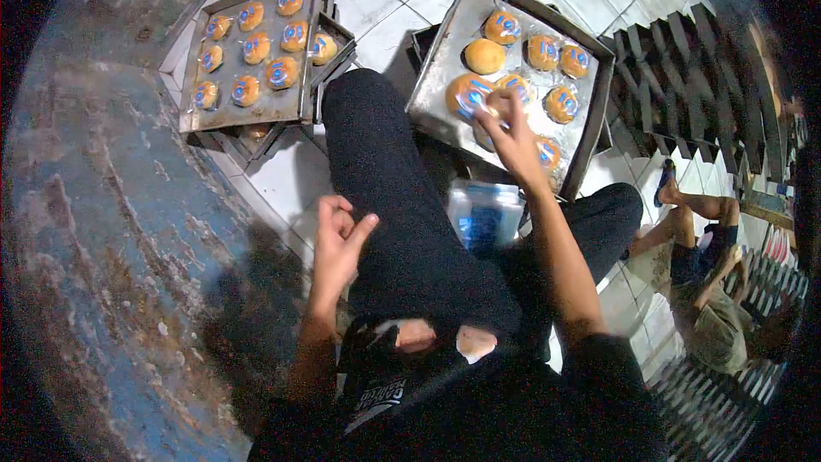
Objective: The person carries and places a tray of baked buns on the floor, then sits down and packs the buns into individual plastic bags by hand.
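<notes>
The right hand [516, 139] pinches a round, golden-brown bun in clear, blue-printed plastic [460, 92], apparently held just above a rectangular grey metal tray [468, 21]; the step looks like handling a single packed bun. The next move probably calls for a light grip. The bun looks plump and glossy. The left hand [339, 244], loosely curled, is empty.

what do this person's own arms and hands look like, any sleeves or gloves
Both the left hand and the right hand are bare, with no gloves. The forearms are uncovered too, and no watch or bracelet shows. The short, plain black sleeves belong to a black shirt with pale lettering on the front.
</notes>
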Action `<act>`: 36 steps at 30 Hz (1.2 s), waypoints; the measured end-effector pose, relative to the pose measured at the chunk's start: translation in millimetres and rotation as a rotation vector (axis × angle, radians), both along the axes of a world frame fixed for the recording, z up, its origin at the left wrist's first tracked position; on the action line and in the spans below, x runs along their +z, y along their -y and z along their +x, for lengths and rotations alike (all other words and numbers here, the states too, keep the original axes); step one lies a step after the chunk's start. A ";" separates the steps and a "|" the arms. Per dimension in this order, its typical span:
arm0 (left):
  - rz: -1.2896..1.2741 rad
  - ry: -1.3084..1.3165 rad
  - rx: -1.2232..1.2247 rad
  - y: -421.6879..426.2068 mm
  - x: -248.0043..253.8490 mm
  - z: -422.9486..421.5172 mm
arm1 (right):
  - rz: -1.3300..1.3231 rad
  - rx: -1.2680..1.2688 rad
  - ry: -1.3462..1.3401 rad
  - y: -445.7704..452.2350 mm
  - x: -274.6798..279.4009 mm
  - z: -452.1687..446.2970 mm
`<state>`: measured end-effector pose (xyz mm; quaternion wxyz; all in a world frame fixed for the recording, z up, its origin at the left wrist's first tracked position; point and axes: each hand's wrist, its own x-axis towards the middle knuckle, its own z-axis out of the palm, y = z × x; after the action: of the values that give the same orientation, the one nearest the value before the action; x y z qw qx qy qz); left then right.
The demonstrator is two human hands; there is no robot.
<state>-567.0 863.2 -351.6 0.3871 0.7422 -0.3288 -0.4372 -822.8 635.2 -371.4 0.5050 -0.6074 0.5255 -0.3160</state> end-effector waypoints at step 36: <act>0.283 0.159 -1.223 181.1 -130.4 -127.1 | -0.610 0.555 -0.946 -115.3 -68.1 -114.0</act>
<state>-694.1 682.1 -481.9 -0.0601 0.4944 -0.6603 -0.5621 -936.8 750.5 -439.6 0.0849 -0.9122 0.4008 -0.0058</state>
